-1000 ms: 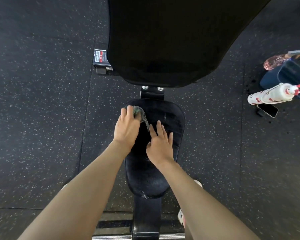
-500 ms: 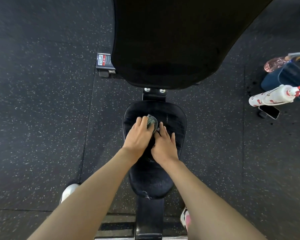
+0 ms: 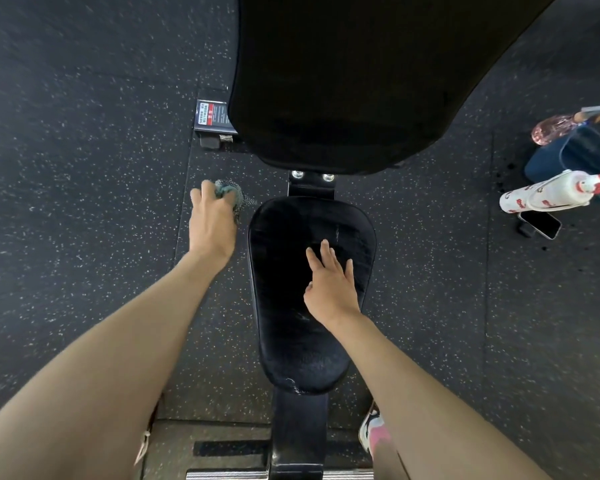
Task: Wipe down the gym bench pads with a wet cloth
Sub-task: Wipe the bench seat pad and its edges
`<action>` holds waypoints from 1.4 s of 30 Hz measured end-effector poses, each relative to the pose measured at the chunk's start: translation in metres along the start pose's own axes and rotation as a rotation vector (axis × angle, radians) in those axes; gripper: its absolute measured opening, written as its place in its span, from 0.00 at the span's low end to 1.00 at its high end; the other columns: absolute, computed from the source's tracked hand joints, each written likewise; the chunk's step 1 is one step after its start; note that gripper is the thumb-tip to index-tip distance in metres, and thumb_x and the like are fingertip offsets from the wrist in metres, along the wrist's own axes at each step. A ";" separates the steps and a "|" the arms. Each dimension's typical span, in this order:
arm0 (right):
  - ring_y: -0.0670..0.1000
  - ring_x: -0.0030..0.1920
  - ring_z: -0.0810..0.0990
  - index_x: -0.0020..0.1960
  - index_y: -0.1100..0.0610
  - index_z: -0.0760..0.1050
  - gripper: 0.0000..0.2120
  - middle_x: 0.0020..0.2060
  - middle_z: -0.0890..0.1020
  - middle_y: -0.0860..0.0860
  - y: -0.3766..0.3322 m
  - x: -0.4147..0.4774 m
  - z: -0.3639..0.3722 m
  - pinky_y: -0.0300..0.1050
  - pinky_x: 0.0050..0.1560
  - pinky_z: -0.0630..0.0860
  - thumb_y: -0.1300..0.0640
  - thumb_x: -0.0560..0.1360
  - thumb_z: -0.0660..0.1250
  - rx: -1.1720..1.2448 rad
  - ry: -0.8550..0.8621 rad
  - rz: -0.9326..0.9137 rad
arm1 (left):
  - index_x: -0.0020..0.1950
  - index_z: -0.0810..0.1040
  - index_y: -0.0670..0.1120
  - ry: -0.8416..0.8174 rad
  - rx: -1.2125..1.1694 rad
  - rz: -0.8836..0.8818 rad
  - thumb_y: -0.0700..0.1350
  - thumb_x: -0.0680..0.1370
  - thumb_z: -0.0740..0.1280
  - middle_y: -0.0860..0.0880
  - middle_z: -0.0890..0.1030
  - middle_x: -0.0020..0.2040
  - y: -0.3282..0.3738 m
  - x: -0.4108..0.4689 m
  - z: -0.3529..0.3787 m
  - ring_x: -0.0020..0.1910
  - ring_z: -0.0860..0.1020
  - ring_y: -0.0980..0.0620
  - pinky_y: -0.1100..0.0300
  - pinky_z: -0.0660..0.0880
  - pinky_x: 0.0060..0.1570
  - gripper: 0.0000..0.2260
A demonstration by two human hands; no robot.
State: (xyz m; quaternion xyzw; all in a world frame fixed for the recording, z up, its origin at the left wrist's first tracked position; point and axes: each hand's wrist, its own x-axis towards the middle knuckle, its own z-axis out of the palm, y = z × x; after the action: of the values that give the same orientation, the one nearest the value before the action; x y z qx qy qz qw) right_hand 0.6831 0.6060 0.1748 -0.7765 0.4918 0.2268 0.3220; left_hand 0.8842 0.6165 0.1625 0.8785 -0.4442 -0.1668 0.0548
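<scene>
The black seat pad [image 3: 291, 341] of the gym bench lies below me, and the large black back pad [image 3: 343, 81] rises beyond it. My left hand [image 3: 212, 223] grips a bunched grey-green cloth [image 3: 234, 195] and hangs over the floor just left of the seat pad's far corner, off the pad. My right hand [image 3: 329, 282] rests flat on the right half of the seat pad with straight fingers pointing away from me.
The bench frame [image 3: 298, 434] runs toward my feet, with a shoe [image 3: 371, 427] beside it. A warning label [image 3: 213, 116] sits on the frame's left foot. On the speckled rubber floor at right stand a white spray bottle [image 3: 548, 194], a phone [image 3: 542, 225], a blue bucket [image 3: 582, 157] and a pink bottle [image 3: 551, 128].
My left hand has carried the cloth off the seat pad to the left, over the floor. My right hand stays flat on the pad.
</scene>
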 end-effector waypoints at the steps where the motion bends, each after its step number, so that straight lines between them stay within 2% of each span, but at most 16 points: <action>1: 0.53 0.78 0.42 0.79 0.54 0.45 0.33 0.78 0.40 0.55 0.000 0.000 0.000 0.55 0.76 0.39 0.62 0.79 0.57 -0.006 0.011 0.001 | 0.59 0.75 0.37 0.009 -0.003 0.087 0.23 0.70 0.61 0.39 0.67 0.57 -0.004 -0.002 -0.001 0.54 0.64 0.39 0.53 0.69 0.37 0.20; 4: 0.53 0.78 0.42 0.79 0.55 0.46 0.34 0.78 0.41 0.55 -0.004 0.000 0.000 0.55 0.77 0.40 0.62 0.79 0.58 0.007 0.016 0.018 | 0.64 0.75 0.40 -0.031 -0.058 0.249 0.26 0.71 0.62 0.39 0.70 0.58 0.005 -0.011 0.001 0.55 0.66 0.39 0.49 0.73 0.42 0.22; 7: 0.55 0.78 0.46 0.79 0.56 0.50 0.32 0.78 0.45 0.57 -0.007 0.002 -0.003 0.55 0.76 0.41 0.62 0.78 0.58 0.013 0.047 0.025 | 0.65 0.75 0.40 -0.099 0.017 0.398 0.27 0.71 0.63 0.41 0.72 0.59 0.016 -0.025 0.012 0.55 0.67 0.39 0.52 0.73 0.38 0.23; 11: 0.55 0.78 0.46 0.78 0.57 0.51 0.32 0.78 0.46 0.57 -0.007 0.002 -0.007 0.55 0.76 0.40 0.63 0.77 0.58 0.036 0.027 0.038 | 0.65 0.75 0.41 -0.160 0.011 0.284 0.28 0.73 0.61 0.44 0.72 0.58 0.013 -0.047 0.019 0.55 0.66 0.41 0.56 0.70 0.36 0.22; 15: 0.54 0.78 0.42 0.79 0.56 0.47 0.32 0.78 0.42 0.55 -0.009 0.002 -0.005 0.55 0.76 0.41 0.62 0.79 0.58 0.057 -0.016 0.047 | 0.55 0.82 0.42 -0.244 -0.190 0.491 0.25 0.67 0.64 0.46 0.75 0.47 -0.014 -0.056 0.015 0.46 0.65 0.45 0.51 0.74 0.39 0.21; 16: 0.54 0.78 0.42 0.79 0.56 0.46 0.33 0.78 0.41 0.55 -0.010 0.001 -0.004 0.55 0.76 0.41 0.62 0.79 0.58 0.060 -0.024 0.046 | 0.53 0.83 0.42 -0.203 -0.267 0.460 0.23 0.66 0.63 0.47 0.75 0.44 -0.020 -0.058 0.013 0.44 0.66 0.46 0.53 0.72 0.40 0.22; 19: 0.54 0.78 0.41 0.79 0.56 0.45 0.33 0.78 0.40 0.56 -0.008 -0.002 -0.002 0.55 0.77 0.41 0.62 0.79 0.58 0.054 -0.014 0.033 | 0.61 0.79 0.41 0.002 -0.419 0.029 0.23 0.70 0.60 0.47 0.73 0.49 -0.020 -0.046 0.008 0.51 0.68 0.45 0.62 0.65 0.51 0.24; 21: 0.54 0.78 0.41 0.79 0.56 0.45 0.33 0.78 0.40 0.56 -0.006 -0.003 -0.001 0.55 0.77 0.41 0.62 0.79 0.57 0.048 -0.001 0.021 | 0.66 0.75 0.41 -0.019 -0.416 -0.086 0.26 0.74 0.58 0.45 0.72 0.53 -0.009 -0.031 0.012 0.56 0.67 0.45 0.64 0.64 0.55 0.23; 24: 0.53 0.78 0.41 0.79 0.55 0.46 0.33 0.78 0.41 0.55 -0.002 -0.002 -0.001 0.55 0.77 0.41 0.62 0.79 0.57 0.038 0.013 -0.007 | 0.65 0.76 0.42 -0.051 -0.331 -0.011 0.25 0.73 0.58 0.44 0.73 0.55 0.011 -0.025 0.021 0.54 0.66 0.43 0.61 0.67 0.52 0.24; 26: 0.52 0.78 0.41 0.79 0.55 0.48 0.31 0.78 0.41 0.54 0.001 -0.003 -0.001 0.55 0.77 0.42 0.62 0.79 0.57 0.066 0.026 -0.026 | 0.60 0.80 0.43 -0.119 -0.262 0.167 0.26 0.71 0.61 0.44 0.75 0.54 0.021 -0.038 0.027 0.51 0.65 0.44 0.56 0.70 0.48 0.22; 29: 0.50 0.77 0.39 0.78 0.57 0.54 0.27 0.78 0.40 0.53 0.009 -0.010 -0.005 0.53 0.77 0.42 0.61 0.80 0.56 0.073 0.070 -0.056 | 0.55 0.83 0.44 -0.326 -0.258 0.435 0.27 0.69 0.64 0.46 0.77 0.49 0.022 -0.047 0.025 0.48 0.67 0.46 0.51 0.72 0.52 0.20; 32: 0.50 0.77 0.39 0.76 0.58 0.59 0.25 0.78 0.40 0.53 0.022 -0.015 -0.012 0.51 0.77 0.42 0.61 0.80 0.56 0.038 0.154 -0.061 | 0.56 0.82 0.43 -0.277 -0.420 0.246 0.25 0.69 0.63 0.46 0.79 0.52 0.028 -0.021 0.011 0.54 0.74 0.45 0.59 0.69 0.60 0.21; 34: 0.51 0.78 0.42 0.76 0.58 0.58 0.26 0.78 0.42 0.53 0.031 -0.015 -0.015 0.50 0.77 0.44 0.62 0.80 0.57 0.082 0.185 0.002 | 0.61 0.79 0.43 -0.191 -0.429 0.098 0.27 0.73 0.62 0.45 0.76 0.56 0.038 -0.004 0.003 0.60 0.71 0.45 0.59 0.67 0.61 0.21; 36: 0.55 0.78 0.48 0.78 0.57 0.54 0.28 0.78 0.43 0.53 0.039 -0.014 -0.018 0.50 0.77 0.50 0.62 0.79 0.58 0.200 0.186 0.101 | 0.64 0.76 0.43 -0.118 -0.334 -0.011 0.32 0.77 0.60 0.43 0.72 0.59 0.048 0.009 0.004 0.62 0.68 0.44 0.57 0.68 0.56 0.18; 39: 0.55 0.77 0.52 0.79 0.55 0.47 0.33 0.78 0.45 0.51 0.050 -0.011 -0.023 0.49 0.75 0.57 0.63 0.79 0.58 0.449 0.144 0.219 | 0.61 0.74 0.40 -0.106 -0.138 -0.164 0.40 0.80 0.60 0.39 0.70 0.59 0.067 0.014 0.010 0.59 0.69 0.39 0.49 0.70 0.54 0.11; 42: 0.50 0.78 0.48 0.79 0.55 0.43 0.35 0.78 0.47 0.50 0.058 -0.008 -0.026 0.45 0.74 0.53 0.64 0.79 0.58 0.723 0.062 0.292 | 0.57 0.74 0.38 -0.108 -0.108 -0.240 0.35 0.77 0.59 0.38 0.68 0.60 0.094 0.010 0.018 0.57 0.69 0.39 0.51 0.70 0.52 0.10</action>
State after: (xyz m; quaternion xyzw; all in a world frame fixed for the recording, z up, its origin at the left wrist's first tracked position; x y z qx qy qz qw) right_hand 0.6282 0.5740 0.1823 -0.5413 0.6549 0.0588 0.5241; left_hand 0.8115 0.5533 0.1658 0.9108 -0.3288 -0.2427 0.0579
